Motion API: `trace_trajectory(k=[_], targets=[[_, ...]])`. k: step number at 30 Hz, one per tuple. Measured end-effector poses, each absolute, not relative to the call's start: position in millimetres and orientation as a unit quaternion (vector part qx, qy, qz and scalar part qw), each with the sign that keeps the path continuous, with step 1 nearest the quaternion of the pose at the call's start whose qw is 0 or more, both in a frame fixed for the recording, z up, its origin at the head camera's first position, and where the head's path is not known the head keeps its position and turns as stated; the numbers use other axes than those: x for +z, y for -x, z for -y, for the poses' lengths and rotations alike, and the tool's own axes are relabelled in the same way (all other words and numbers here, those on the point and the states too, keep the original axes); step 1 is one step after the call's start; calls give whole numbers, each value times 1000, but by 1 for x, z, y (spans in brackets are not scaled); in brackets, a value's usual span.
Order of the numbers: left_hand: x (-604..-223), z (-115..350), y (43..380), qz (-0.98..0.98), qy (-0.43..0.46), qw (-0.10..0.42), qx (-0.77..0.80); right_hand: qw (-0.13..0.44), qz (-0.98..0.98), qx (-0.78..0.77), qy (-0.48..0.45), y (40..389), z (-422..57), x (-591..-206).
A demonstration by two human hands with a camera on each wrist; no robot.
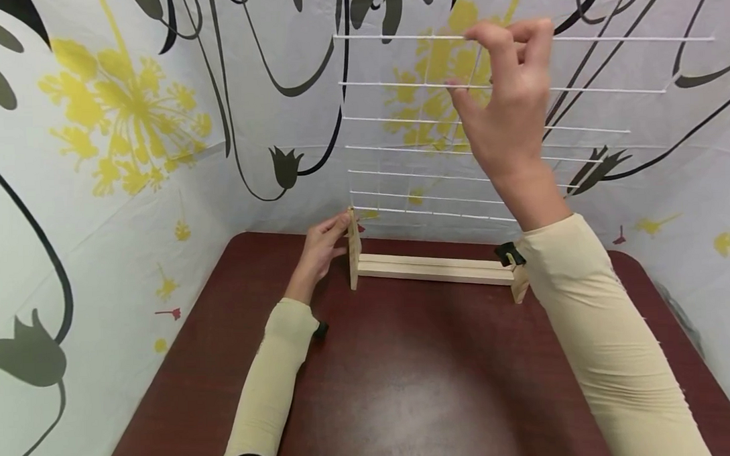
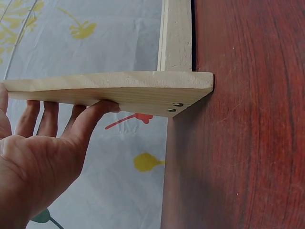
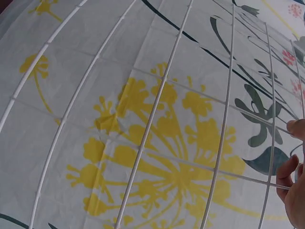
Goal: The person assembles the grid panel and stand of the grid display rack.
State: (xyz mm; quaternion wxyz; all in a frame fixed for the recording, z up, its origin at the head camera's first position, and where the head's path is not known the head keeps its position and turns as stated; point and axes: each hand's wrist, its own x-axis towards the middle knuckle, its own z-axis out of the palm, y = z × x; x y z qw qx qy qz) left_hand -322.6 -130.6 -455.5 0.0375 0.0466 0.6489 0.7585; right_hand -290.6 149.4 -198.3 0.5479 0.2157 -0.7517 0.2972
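Observation:
My right hand (image 1: 511, 95) is raised at the upper right and pinches a white wire grid (image 1: 416, 147) near its top. In the right wrist view, its fingertips (image 3: 286, 171) are at the wires by the right edge. The grid rises above a pale wooden stand (image 1: 433, 269), which has two upright end pieces joined by a long grooved rail. At the stand's left end, my left hand (image 1: 323, 246) holds the upright end piece (image 2: 109, 86); the thumb lies along its outer face. Two screw heads (image 2: 175, 108) show low on that face. My right sleeve partly hides the right end piece.
The stand rests toward the far edge of a dark red-brown table (image 1: 430, 366). A pale cloth (image 1: 143, 262) printed with yellow flowers and grey tulips hangs behind and beside the table. A dark wrist strap piece (image 1: 509, 254) sits at the right cuff.

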Motion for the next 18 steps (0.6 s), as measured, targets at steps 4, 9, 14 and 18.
trace_trajectory(k=[4,9,14,18], targets=[[-455,130,322,-647,-45,37,760,546,753,293,-221,294,-145,-202],[-456,130,323,-648,-28,36,761,542,754,294,-227,298,-140,-206],[-456,130,322,-653,-26,43,756,540,752,302,-228,305,-138,-211],[-455,130,321,-654,-26,44,754,537,752,314,-221,309,-139,-215]])
